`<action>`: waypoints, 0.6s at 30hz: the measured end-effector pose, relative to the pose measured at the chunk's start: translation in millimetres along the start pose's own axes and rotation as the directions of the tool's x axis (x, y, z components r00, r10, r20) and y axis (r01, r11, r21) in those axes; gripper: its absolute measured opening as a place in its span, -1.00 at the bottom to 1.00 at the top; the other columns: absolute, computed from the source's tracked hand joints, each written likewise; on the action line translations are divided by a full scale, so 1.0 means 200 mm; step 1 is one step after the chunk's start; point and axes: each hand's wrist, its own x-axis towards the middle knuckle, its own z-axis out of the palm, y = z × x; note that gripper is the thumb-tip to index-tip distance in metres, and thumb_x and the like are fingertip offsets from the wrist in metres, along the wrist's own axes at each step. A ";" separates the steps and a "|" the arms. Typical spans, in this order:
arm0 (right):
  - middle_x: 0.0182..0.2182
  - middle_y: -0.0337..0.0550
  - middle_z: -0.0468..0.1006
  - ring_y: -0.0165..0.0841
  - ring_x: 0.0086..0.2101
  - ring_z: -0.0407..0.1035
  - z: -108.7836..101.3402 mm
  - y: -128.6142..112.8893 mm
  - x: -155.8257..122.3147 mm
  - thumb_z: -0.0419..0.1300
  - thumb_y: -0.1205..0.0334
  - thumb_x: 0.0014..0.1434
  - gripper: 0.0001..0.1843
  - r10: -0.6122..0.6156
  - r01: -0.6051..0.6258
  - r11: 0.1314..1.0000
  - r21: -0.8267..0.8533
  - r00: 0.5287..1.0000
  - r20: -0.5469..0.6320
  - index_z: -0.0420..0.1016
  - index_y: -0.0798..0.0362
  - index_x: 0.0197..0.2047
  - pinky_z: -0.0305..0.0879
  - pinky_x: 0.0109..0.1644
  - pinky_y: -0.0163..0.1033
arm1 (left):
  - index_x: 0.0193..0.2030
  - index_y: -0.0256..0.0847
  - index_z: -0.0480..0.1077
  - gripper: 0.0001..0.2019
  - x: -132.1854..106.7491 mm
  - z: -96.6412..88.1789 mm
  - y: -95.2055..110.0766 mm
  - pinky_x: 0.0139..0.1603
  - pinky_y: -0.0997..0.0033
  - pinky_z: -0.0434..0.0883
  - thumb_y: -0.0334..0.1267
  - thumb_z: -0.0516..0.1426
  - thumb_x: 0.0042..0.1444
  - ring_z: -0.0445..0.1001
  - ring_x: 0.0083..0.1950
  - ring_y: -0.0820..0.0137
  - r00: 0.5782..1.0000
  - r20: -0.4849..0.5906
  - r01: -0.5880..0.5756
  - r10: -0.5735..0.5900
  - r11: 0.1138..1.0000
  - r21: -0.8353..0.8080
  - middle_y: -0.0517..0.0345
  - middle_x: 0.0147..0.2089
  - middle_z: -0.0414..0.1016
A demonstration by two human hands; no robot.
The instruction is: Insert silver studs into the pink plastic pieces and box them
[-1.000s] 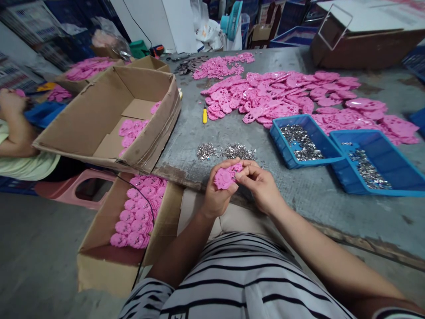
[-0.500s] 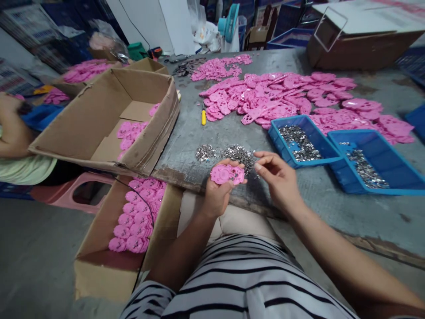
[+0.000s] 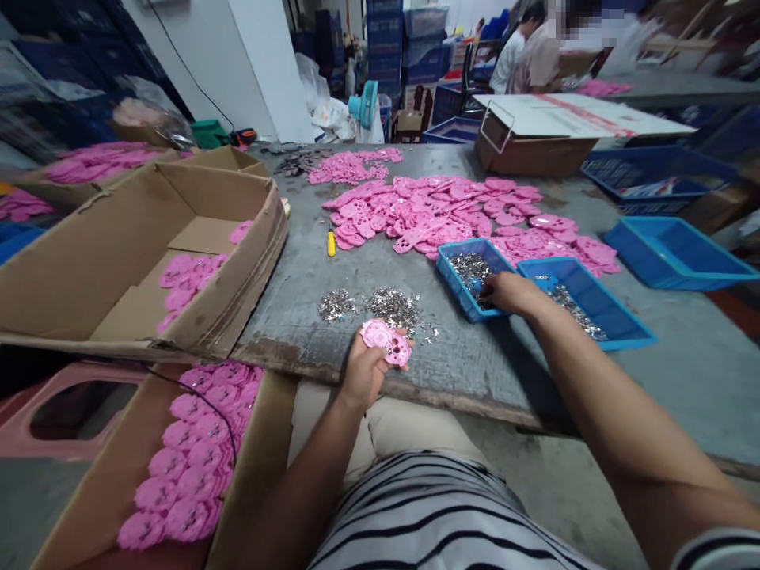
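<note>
So the right hand (image 3: 507, 291) has just swung over from beside the metal pile (image 3: 392, 307) on the counter (image 3: 297, 273) to the smaller blue tray (image 3: 456, 291). Fingers are curled down at the bits inside, can't tell if they've got any. Means the pink piece (image 3: 385, 342) is on the left hand (image 3: 363, 372) alone, thumb clamped over it, near the counter's front edge. No readable brands or writing anywhere, tbh.

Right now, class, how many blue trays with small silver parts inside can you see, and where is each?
2. The left tray stands on the table, the right hand at its silver parts; the right tray stands beside it. More may be hidden in the background.
</note>
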 end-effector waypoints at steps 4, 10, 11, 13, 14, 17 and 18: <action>-0.31 -0.05 0.63 -0.26 -0.28 0.47 0.02 -0.03 -0.02 0.21 0.28 0.12 -0.86 0.018 -0.018 1.000 0.013 0.999 -0.035 0.61 0.06 -0.28 0.19 -0.34 -0.29 | 0.11 -0.19 0.19 -0.40 0.00 -0.01 -0.01 -0.38 0.33 0.48 -0.34 0.17 -0.17 0.57 -0.10 0.10 1.000 -0.005 0.007 -0.007 1.000 0.009 -0.05 -0.15 0.57; -0.17 -0.10 0.63 -0.27 -0.18 0.48 0.01 -0.03 -0.07 0.13 0.20 0.22 -0.78 0.072 -0.067 0.997 0.047 0.990 -0.124 0.59 -0.01 -0.17 0.22 -0.29 -0.33 | 0.13 -0.21 0.19 -0.37 0.01 -0.01 -0.01 -0.34 0.29 0.50 -0.25 0.22 -0.15 0.56 -0.11 0.10 1.000 0.014 0.024 -0.024 1.000 -0.007 -0.05 -0.19 0.57; -0.16 -0.10 0.62 -0.26 -0.17 0.48 0.01 -0.03 -0.08 0.11 0.20 0.23 -0.77 0.080 -0.074 0.996 0.051 0.988 -0.133 0.59 -0.01 -0.16 0.23 -0.27 -0.33 | 0.13 -0.21 0.19 -0.36 0.01 -0.01 -0.01 -0.34 0.29 0.50 -0.25 0.23 -0.15 0.57 -0.11 0.10 1.000 0.015 0.025 -0.025 1.000 -0.010 -0.04 -0.20 0.57; -0.16 -0.09 0.62 -0.26 -0.16 0.48 0.02 -0.03 -0.08 0.08 0.19 0.25 -0.75 0.095 -0.087 0.995 0.057 0.986 -0.140 0.58 -0.01 -0.15 0.24 -0.24 -0.33 | 0.13 -0.21 0.19 -0.36 0.01 -0.02 -0.01 -0.35 0.29 0.50 -0.24 0.23 -0.15 0.57 -0.13 0.11 0.999 0.019 0.029 -0.029 1.000 -0.012 -0.04 -0.21 0.57; -0.16 -0.09 0.62 -0.26 -0.15 0.48 0.02 -0.04 -0.08 0.08 0.19 0.25 -0.74 0.101 -0.094 0.994 0.058 0.985 -0.139 0.58 0.00 -0.13 0.25 -0.23 -0.32 | 0.12 -0.21 0.19 -0.37 0.01 -0.02 -0.02 -0.35 0.29 0.50 -0.23 0.23 -0.15 0.57 -0.13 0.11 0.999 0.023 0.032 -0.032 0.999 -0.010 -0.04 -0.20 0.56; -0.05 -0.01 0.58 -0.22 -0.08 0.46 0.03 -0.04 -0.07 0.10 0.23 0.22 -0.70 0.115 -0.110 0.993 0.047 0.984 -0.136 0.55 0.04 -0.03 0.26 -0.19 -0.30 | 0.09 -0.20 0.21 -0.40 0.01 -0.02 -0.02 -0.34 0.28 0.50 -0.23 0.23 -0.14 0.57 -0.15 0.13 0.999 0.028 0.038 -0.038 0.999 0.003 -0.04 -0.18 0.56; -0.02 0.02 0.56 -0.20 -0.05 0.45 0.03 -0.04 -0.06 0.11 0.26 0.20 -0.69 0.118 -0.114 0.993 0.039 0.985 -0.127 0.55 0.06 -0.02 0.27 -0.18 -0.29 | 0.08 -0.20 0.22 -0.42 0.01 -0.02 -0.02 -0.33 0.28 0.50 -0.23 0.23 -0.14 0.57 -0.14 0.13 0.999 0.028 0.039 -0.040 0.999 0.008 -0.04 -0.17 0.56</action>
